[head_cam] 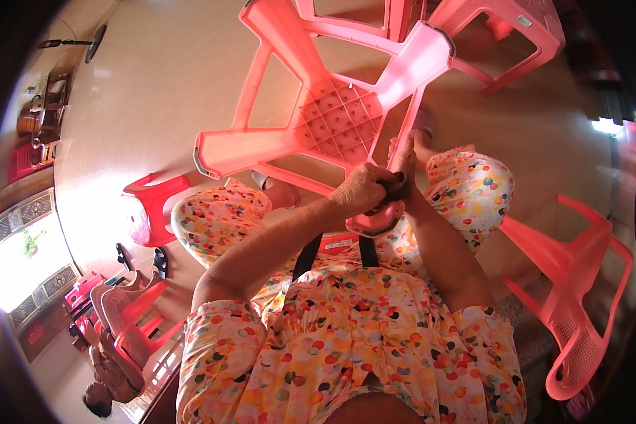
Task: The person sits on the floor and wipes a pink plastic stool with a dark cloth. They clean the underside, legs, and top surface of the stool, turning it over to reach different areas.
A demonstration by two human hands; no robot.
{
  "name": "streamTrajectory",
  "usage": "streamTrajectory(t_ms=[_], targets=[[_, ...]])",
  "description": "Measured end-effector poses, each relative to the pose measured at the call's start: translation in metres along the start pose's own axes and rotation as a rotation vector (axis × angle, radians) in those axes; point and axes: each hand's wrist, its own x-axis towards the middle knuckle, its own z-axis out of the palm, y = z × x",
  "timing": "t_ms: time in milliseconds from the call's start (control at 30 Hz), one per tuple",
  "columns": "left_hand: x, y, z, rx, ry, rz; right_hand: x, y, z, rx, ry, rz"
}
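An upturned pink plastic stool (281,143) is in front of me, its ribbed seat underside (342,119) facing up. Dark grey strips edge the visible leg ends. My left hand (363,190) is a closed fist at the leg nearest me (376,218), gripping a small dark piece (395,186) that I cannot identify. My right hand (405,159) is wrapped around that same leg, its fingers partly hidden by the leg and the dark piece. The near leg end points toward my lap.
More pink stools (509,37) stand beyond. A red stool (151,209) and black slippers (160,262) are on the left floor. At lower left a person (111,371) sits on a red chair (138,328). A red plastic chair (572,275) is on my right.
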Motion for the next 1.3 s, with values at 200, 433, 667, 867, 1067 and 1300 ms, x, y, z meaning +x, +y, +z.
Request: streamTrajectory(t_ms=[200, 433, 667, 867, 1067, 1300], targets=[[-0.017, 0.016, -0.005, -0.066, 0.002, -0.04, -0.008, -0.011, -0.013, 0.04, -0.136, 0.018], [-0.021, 0.046, -0.063, -0.095, 0.118, 0.059, 0.013, 0.015, -0.006, -0.221, -0.15, -0.349], [0.015, -0.035, -0.075, 0.878, 0.046, 0.098, 0.023, 0.031, -0.011, -0.58, -0.039, -0.446], [-0.003, -0.027, -0.049, 1.269, -0.085, -0.12, -0.002, 0.008, 0.002, -0.951, 0.134, -0.315], [-0.013, -0.031, -0.056, 1.125, -0.037, -0.091, -0.015, -0.005, 0.009, -1.05, 0.173, -0.311], [-0.039, -0.022, -0.054, 0.858, -0.065, -0.029, -0.013, -0.004, 0.01, -1.012, 0.216, -0.284]])
